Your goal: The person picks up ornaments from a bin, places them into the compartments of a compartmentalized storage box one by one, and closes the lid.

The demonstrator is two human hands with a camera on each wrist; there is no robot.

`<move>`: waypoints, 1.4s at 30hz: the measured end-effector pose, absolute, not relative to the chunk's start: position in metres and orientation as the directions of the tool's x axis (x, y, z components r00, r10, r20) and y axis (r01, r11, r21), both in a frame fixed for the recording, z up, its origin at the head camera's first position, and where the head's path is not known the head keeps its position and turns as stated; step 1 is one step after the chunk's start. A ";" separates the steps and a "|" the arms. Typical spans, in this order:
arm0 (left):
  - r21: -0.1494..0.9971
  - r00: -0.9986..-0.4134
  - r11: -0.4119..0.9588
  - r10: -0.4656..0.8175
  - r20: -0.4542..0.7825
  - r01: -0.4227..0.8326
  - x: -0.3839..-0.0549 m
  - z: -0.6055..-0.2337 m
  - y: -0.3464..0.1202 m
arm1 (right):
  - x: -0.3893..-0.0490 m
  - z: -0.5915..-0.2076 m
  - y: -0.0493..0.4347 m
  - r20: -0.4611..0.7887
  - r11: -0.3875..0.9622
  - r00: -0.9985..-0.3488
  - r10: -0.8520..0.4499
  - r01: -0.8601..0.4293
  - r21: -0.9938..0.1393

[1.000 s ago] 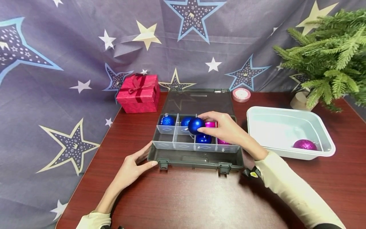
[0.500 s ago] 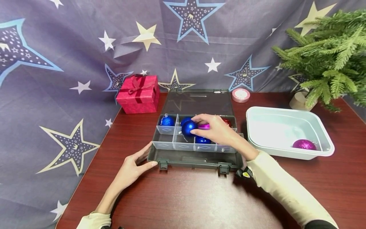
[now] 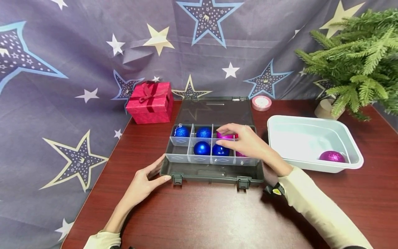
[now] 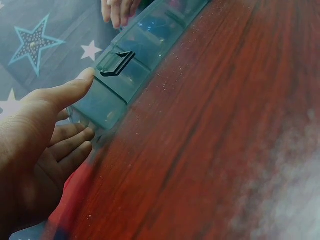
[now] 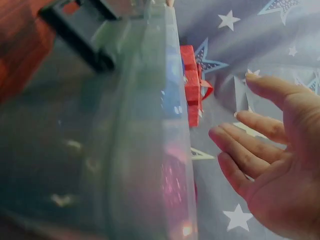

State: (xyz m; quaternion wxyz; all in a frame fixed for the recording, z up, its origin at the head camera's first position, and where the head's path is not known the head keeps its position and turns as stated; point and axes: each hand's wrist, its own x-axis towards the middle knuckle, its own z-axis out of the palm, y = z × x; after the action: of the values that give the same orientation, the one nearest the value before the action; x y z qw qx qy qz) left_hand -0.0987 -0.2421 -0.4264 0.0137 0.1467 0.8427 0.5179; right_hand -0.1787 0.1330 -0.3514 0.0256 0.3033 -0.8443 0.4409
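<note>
A dark translucent organizer box (image 3: 214, 173) lies with its lid back. Its compartments hold Christmas baubles: a matte blue bauble (image 3: 202, 148), a shiny blue bauble (image 3: 221, 150), two glittery blue baubles (image 3: 181, 131), a pink bauble (image 3: 225, 135) and others partly behind the right hand. My right hand (image 3: 245, 139) hovers above the right half with thumb and fingers apart, holding nothing; the right wrist view shows this hand (image 5: 270, 145) above the box wall. At the front left corner my left hand (image 3: 144, 180) touches the box, thumb on the front and fingers along the side.
A pale plastic tub (image 3: 295, 138) stands right of the box, with a glittery magenta bauble (image 3: 332, 156) inside. A red gift box (image 3: 150, 103) sits back left. Behind are a ribbon roll (image 3: 261, 103) and an artificial fir tree (image 3: 357, 62) on a wooden base.
My right hand moved left with the matte blue bauble, let it go in the front compartment left of the shiny one, and drew back up and right. The left hand stayed put.
</note>
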 end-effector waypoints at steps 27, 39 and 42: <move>0.875 -0.960 0.430 0.253 0.120 0.223 -0.098 -0.429 -0.245 | -0.132 -0.346 0.289 0.285 0.697 -0.940 -0.186 -0.330 -0.636; 0.880 -0.954 0.412 0.268 0.132 0.238 -0.100 -0.427 -0.242 | -0.120 -0.341 0.347 0.173 0.829 -0.971 -0.165 -0.232 -0.510; 0.881 -0.953 0.406 0.271 0.138 0.243 -0.100 -0.427 -0.242 | -0.119 -0.341 0.355 0.131 0.839 -0.974 -0.184 -0.225 -0.495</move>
State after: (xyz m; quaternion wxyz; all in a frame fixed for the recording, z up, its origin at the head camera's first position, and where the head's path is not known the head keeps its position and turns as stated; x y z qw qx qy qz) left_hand -0.1001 -0.2420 -0.4271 0.0133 0.1534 0.8383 0.5231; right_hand -0.1187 0.3554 -0.3411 0.0390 0.1069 -0.9582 0.2627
